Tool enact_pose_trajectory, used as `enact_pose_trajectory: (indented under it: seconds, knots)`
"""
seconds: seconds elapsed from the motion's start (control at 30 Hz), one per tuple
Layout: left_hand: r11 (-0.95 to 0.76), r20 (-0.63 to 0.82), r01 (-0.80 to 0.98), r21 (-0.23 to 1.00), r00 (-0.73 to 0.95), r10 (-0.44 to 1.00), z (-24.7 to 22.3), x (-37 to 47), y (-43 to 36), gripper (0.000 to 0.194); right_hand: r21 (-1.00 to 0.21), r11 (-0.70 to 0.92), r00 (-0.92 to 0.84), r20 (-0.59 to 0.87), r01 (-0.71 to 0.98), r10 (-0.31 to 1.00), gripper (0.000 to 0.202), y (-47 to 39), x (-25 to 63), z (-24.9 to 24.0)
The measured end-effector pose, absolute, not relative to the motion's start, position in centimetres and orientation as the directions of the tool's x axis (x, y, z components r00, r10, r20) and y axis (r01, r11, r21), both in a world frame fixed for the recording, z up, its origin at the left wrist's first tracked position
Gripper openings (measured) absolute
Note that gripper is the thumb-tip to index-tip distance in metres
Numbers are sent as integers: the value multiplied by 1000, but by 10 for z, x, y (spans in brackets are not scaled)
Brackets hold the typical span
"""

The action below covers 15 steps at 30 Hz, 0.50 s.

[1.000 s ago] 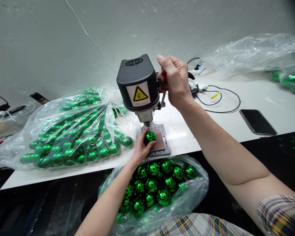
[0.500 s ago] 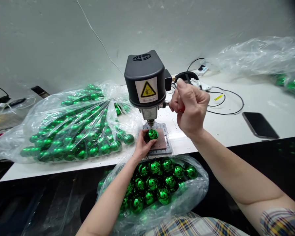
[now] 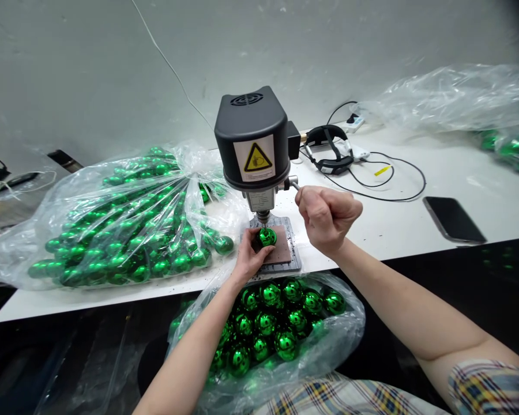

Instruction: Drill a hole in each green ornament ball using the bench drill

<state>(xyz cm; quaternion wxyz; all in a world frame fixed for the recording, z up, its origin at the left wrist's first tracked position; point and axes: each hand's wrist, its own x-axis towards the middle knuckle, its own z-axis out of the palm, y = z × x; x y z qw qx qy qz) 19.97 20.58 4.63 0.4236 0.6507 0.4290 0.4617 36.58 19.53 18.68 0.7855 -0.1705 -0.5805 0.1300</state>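
Observation:
A small black bench drill press (image 3: 251,135) with a yellow warning label stands on the white table (image 3: 415,225). My left hand (image 3: 248,259) holds a shiny green ball (image 3: 267,236) on the brown pad of the press base (image 3: 292,253), right under the drill bit. My right hand (image 3: 326,216) is closed around the press lever (image 3: 293,184), pulled down low beside the base. A clear bag of green balls (image 3: 281,328) lies in my lap below the table edge. Another, larger bag of green balls (image 3: 125,230) lies on the table to the left.
A black phone (image 3: 453,219) lies on the table at right. A black headset (image 3: 331,150) and cables (image 3: 393,184) sit behind the press. More clear plastic bags (image 3: 458,98) with green balls lie at the far right. A grey wall rises behind the table.
My right hand has swung the lever from high beside the press head down and forward to near the base. The left hand has kept the green ball under the bit.

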Motion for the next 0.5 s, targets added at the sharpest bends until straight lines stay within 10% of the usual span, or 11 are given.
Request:
enact_pose_trajectory:
  seconds: [0.3, 0.5]
  knots:
    - [-266, 236, 152, 952, 187, 953, 48, 199, 204, 51, -212, 977, 134, 968, -15, 212, 46, 200, 372, 175]
    - [-214, 190, 175, 961, 142, 971, 55, 203, 207, 53, -558, 823, 408, 730, -107, 548, 48, 214, 362, 237]
